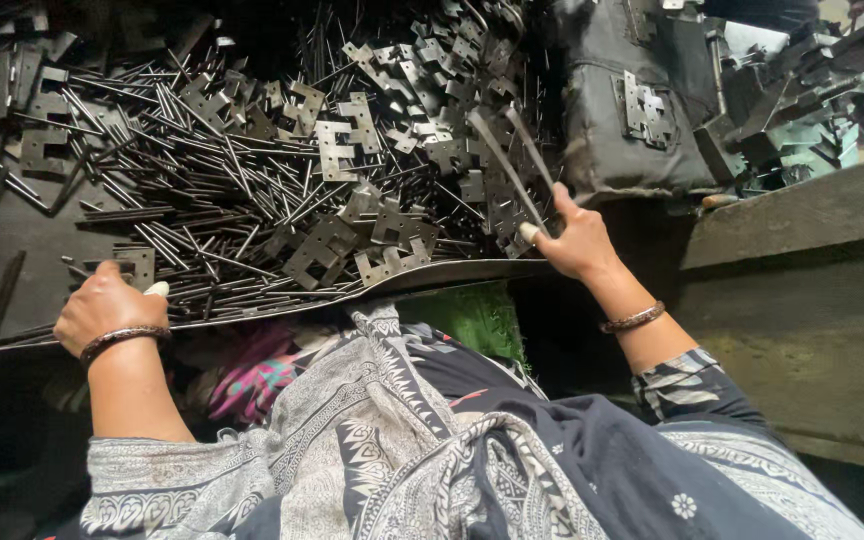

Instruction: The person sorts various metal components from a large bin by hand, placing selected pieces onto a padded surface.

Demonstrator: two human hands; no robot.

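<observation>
Patterned grey and dark-blue cloth (472, 460), printed with borders and small flowers, fills the foreground of the head view, covering the person's lap and forearms. Beyond it lies a broad dark sheet-metal tray (22, 240) whose thin front edge curves across the frame. Heaped on the tray are long, thin, dark steel rods (202, 180) lying in all directions, mixed with flat stamped hinge plates (337, 150) with notched, squarish outlines. Left hand (107, 305), wearing a dark bangle, is curled closed over the tray's front edge, touching the nearest rods. Right hand (577, 240), wearing a bangle at the wrist, grips two rods (512, 150) that rise tilted above the pile at the tray's right end. Behind stands a grimy dark block (612, 110) bearing a few hinge plates, and at right a worn, dull bench top (802, 210) beside greenish machine parts (802, 110).
</observation>
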